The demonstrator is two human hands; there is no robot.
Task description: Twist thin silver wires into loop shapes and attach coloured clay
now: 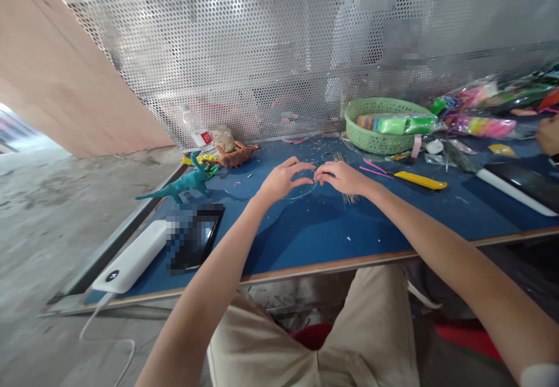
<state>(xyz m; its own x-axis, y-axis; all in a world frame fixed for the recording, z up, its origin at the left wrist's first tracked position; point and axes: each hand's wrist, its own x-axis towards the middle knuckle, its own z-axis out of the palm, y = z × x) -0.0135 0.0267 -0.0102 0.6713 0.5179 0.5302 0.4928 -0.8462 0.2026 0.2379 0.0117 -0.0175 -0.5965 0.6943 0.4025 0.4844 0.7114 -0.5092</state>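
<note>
My left hand [285,181] is above the blue tabletop, thumb and fingers apart with a gap between them, its tips close to my right fingertips. My right hand [340,177] has its thumb and fingers pinched together on the end of a thin pale wire [301,196]. The wire curves down and left under my left hand, close to the table. Below my right hand lies a bundle of thin straight wires [350,196], partly covered by the hand. Pink strips [374,168] and a yellow utility knife [420,180] lie to the right.
A green basket [379,142] with colourful packets stands by the perforated metal screen [244,49]. Teal [186,184] and brown [236,155] toy dinosaurs, a bottle [194,128], a phone [203,235] and a white power bank [133,259] are left. Another person's hand [548,135] shows far right.
</note>
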